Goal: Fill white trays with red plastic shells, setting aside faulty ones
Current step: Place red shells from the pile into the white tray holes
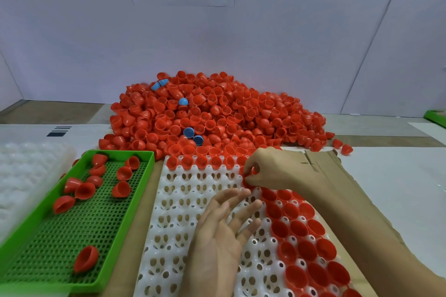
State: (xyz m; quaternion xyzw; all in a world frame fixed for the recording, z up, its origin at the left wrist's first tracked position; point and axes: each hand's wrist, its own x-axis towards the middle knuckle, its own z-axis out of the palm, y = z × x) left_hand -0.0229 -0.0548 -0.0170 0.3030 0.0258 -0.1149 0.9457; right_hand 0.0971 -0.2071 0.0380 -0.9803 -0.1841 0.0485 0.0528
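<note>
Right hand (268, 171) apparently pinching red shell (245, 182), white tray (178, 190) part-filled

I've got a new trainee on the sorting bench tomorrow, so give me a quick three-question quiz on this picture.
1. True or false: the left hand over the white tray is gripping something.
2. Where do the set-aside shells lie? A, the green tray; B, a metal bowl; C, a black bag.
3. Fill in: the pile also holds a few ___ shells.
Key: 1 false, its fingers are straight; the right hand pinches a red shell. 2 A. 3 blue.
</note>
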